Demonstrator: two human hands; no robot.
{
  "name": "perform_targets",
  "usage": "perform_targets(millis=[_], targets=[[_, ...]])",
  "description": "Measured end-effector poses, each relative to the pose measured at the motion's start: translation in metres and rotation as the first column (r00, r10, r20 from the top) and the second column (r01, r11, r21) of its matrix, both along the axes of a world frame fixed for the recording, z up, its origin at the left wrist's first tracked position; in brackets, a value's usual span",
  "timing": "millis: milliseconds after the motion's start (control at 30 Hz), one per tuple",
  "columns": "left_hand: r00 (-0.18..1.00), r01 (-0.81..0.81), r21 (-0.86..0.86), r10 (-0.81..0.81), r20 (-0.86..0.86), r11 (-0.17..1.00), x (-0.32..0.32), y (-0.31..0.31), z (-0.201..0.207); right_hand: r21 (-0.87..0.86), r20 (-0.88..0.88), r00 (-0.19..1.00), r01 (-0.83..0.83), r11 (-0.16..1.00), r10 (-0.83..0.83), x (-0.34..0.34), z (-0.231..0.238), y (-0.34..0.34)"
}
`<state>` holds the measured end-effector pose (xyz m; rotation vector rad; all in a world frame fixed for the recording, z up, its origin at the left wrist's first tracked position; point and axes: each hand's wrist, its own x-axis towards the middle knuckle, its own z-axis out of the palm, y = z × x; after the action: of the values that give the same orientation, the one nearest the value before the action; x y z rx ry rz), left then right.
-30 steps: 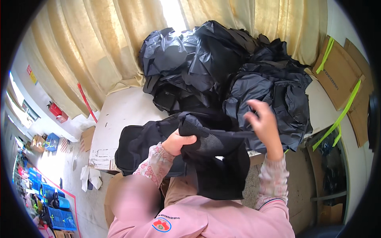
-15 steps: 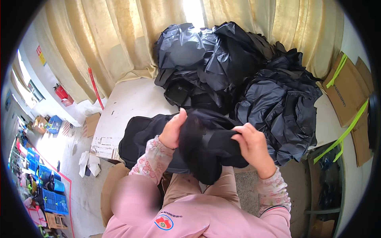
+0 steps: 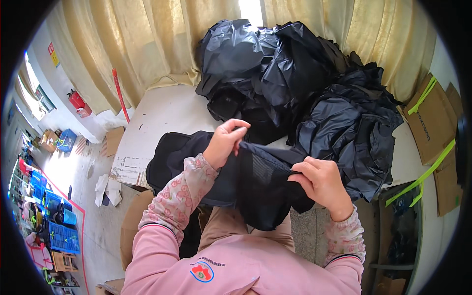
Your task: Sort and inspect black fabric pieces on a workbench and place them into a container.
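Note:
Between my two hands hangs a black fabric piece with a mesh panel, its upper edge stretched from one hand to the other. At the left end of that edge my left hand is closed in a pinch. My right hand grips the other end between thumb and fingers. The lower part of the piece droops over the table edge above my lap. Left of it, more black fabric lies on the white table, partly behind my left forearm. What exact article the held piece is, I cannot tell.
A big heap of shiny black plastic and fabric covers the back and right of the table. Flattened cardboard with yellow-green straps leans at right. Yellow curtains hang behind. Blue crates stand on the floor at far left.
My left hand has moved up and slightly right, from beside the fabric to pinching its upper edge. My right hand has shifted slightly right and down. The edge is now drawn straighter, with the mesh exposed.

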<state>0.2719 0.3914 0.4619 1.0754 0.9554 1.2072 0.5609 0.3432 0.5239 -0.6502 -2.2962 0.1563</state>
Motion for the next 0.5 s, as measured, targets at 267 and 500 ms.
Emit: perform_targets(millis=[267, 500], targets=[[0.768, 0.503, 0.237, -0.304, -0.564, 0.831, 0.009, -0.018, 0.022, 0.002, 0.054, 0.999, 0.009, 1.0, -0.009, 0.005, 0.008, 0.003], [0.925, -0.088, 0.171, 0.145, -0.352, 0.981, -0.049, 0.0, -0.015, -0.124, -0.12, 0.965, 0.22, 0.968, -0.234, 0.02, 0.013, 0.019]])
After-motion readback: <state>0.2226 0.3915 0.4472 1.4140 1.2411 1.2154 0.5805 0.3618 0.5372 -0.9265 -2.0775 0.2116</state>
